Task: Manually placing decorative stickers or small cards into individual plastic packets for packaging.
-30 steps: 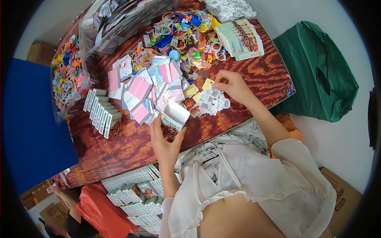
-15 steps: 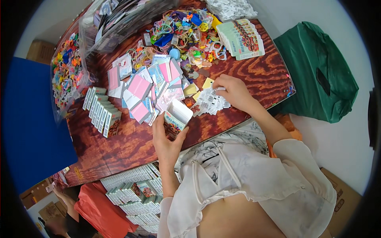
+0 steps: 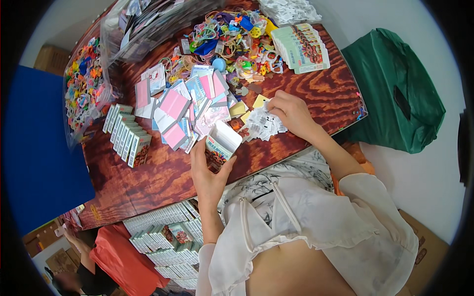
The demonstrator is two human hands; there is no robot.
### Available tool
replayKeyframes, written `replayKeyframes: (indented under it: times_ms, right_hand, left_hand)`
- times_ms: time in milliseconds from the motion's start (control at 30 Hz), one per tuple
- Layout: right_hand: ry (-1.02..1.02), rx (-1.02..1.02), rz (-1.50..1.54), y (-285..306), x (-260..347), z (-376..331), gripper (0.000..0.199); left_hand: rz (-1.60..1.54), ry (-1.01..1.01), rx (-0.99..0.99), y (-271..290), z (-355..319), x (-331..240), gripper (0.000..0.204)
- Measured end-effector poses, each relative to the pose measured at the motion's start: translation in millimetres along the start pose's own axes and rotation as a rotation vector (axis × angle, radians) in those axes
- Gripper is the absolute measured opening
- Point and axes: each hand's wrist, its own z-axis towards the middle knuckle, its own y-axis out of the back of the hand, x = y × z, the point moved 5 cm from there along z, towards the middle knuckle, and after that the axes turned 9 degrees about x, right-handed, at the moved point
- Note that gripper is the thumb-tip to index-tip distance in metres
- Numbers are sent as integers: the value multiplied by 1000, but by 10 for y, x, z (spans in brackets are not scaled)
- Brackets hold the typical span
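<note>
My left hand [image 3: 207,178] grips a small printed carton [image 3: 217,150] between thumb and fingers. The carton's top is open, and its white inside shows. At the right, my right hand [image 3: 292,116] has its fingers pinched together at the upper edge of a pile of white printed paper slips [image 3: 264,126]. Whether a slip is between those fingertips is hidden. Small yellow cards [image 3: 238,109] lie beside the slips. Left of them spreads a loose heap of flat pink, white and blue packets [image 3: 174,106], close to the carton.
Colourful trinkets and bands [image 3: 229,37] are heaped at the back. A row of closed cartons [image 3: 129,138] stands left; flattened cartons [image 3: 301,49] lie back right. Clear bags [image 3: 89,84] edge the table's left. A green bag [image 3: 395,93] hangs right. Another person's arm [image 3: 79,244] shows lower left.
My right hand has shifted slightly left and up at the slips. My left hand keeps the carton in nearly the same place. The whole view has moved a little.
</note>
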Motion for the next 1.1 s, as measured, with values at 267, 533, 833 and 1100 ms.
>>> replayKeyframes:
  times_ms: [267, 533, 833, 1100]
  right_hand:
    - [-218, -56, 591, 36, -281, -23, 7]
    - [-380, 30, 779, 48, -234, -2, 5]
    - [-436, 28, 826, -27, -304, 38, 6]
    - [-433, 35, 1478, -6, -421, 103, 15]
  left_hand:
    - [15, -1, -1, 4, -29, -60, 75]
    - [-276, -80, 103, -77, -17, -57, 80]
    - [-575, -118, 174, -120, -58, -41, 85]
    - [-147, -103, 33, -100, -1, -21, 78]
